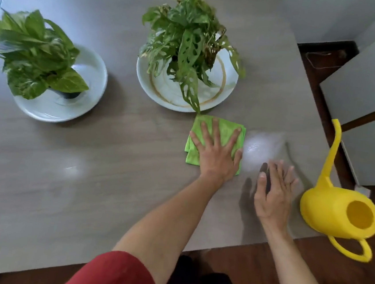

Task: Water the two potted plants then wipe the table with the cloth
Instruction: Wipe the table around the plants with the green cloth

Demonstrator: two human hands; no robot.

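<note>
Left plant (32,54): broad leaves, in a white dish (89,71) at the worktop's (85,177) left.
Middle plant (185,42): holed leaves, in a second dish (227,81); one leaf tip reaches the cloth's far edge.
Cloth (220,128): green, folded, flat on the worktop just in front of the second dish.
Left hand (215,149): fingers spread, palm pressed flat on the cloth.
Right hand (273,192): open, fingers together, empty, blurred, low over the worktop beside the cloth.
Can (336,213): yellow, at the right corner, spout pointing away.

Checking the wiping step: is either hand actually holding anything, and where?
Nothing is gripped. The left hand presses flat on the green cloth; the right hand is open and empty.
</note>
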